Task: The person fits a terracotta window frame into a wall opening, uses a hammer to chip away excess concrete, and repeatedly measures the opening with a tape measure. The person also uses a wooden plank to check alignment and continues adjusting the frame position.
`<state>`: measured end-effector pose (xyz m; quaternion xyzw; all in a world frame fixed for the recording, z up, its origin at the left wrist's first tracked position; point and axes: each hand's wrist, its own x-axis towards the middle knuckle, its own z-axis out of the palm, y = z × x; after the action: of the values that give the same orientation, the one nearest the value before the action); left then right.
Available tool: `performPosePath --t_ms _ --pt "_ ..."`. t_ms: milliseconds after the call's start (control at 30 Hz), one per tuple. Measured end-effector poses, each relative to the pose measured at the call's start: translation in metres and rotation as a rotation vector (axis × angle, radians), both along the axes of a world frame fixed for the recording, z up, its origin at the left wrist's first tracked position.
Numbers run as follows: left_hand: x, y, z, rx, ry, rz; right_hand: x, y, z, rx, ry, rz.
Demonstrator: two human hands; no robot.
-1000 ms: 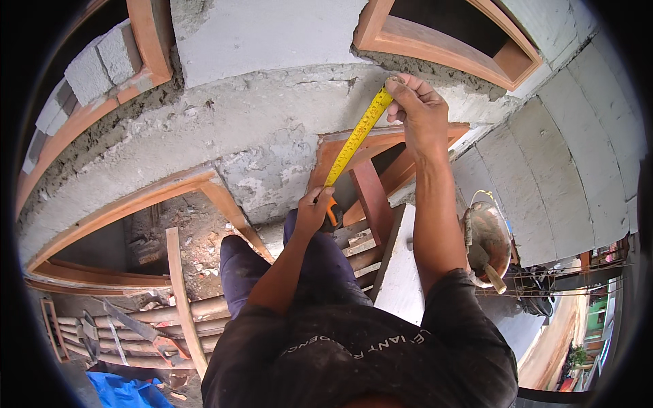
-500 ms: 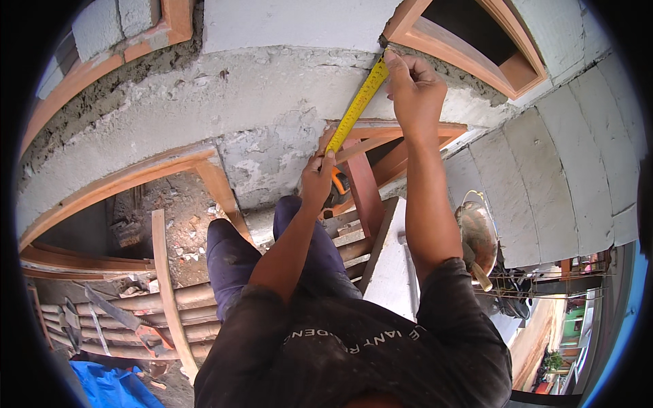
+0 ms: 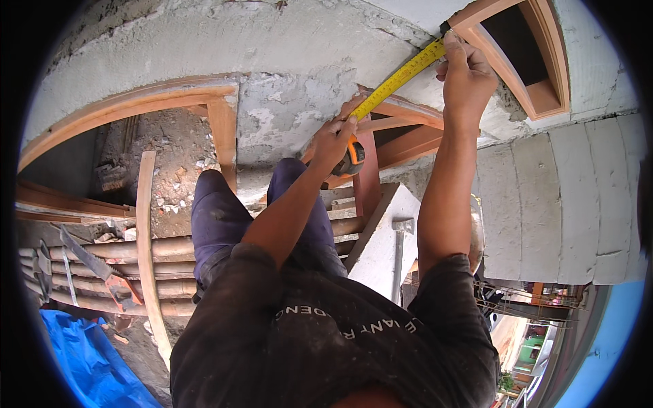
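Note:
A yellow tape measure blade [image 3: 401, 80] stretches slantwise across the rough grey wall [image 3: 286, 102], between an upper wooden frame [image 3: 469, 17] and a lower wooden frame [image 3: 408, 111]. My right hand [image 3: 471, 81] pinches its upper end with thumb and fingers at the upper frame's corner. Lower down, my left hand [image 3: 332, 144] is closed on the blade by the lower frame's corner, thumb on top. The orange and black tape case [image 3: 352, 160] hangs just below my left hand, partly hidden by it.
A hammer [image 3: 400, 251] lies on a white block [image 3: 377, 245] close to my right arm. Bamboo poles [image 3: 170, 268], a wooden strip [image 3: 146, 238] and a handsaw [image 3: 92, 262] lie at left, above a blue tarp [image 3: 88, 360]. Another wooden frame [image 3: 221, 136] is set in the wall.
The whole view has shifted and turned, so both hands and the tape now appear farther right and higher. The blade looks less steep, and more of the case shows. Both hands keep their hold.

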<state>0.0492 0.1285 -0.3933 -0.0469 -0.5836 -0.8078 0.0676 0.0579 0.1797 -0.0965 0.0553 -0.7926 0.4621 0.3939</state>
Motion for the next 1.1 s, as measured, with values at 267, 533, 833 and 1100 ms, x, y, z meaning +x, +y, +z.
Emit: performPosePath --t_ms 267,533,833,1100 --pt "0.005 -0.014 0.013 -0.053 -0.065 -0.113 0.001 0.002 0.002 0.010 -0.015 -0.019" --pt "0.006 -0.016 0.018 -0.054 -0.094 -0.164 0.000 0.007 0.001 0.024 0.006 -0.001" --pt "0.003 -0.015 0.012 -0.054 -0.115 -0.157 0.001 0.002 0.002 -0.003 -0.023 0.007" --pt "0.007 -0.018 0.017 -0.041 -0.122 -0.123 0.002 0.004 0.002 -0.014 -0.028 0.033"
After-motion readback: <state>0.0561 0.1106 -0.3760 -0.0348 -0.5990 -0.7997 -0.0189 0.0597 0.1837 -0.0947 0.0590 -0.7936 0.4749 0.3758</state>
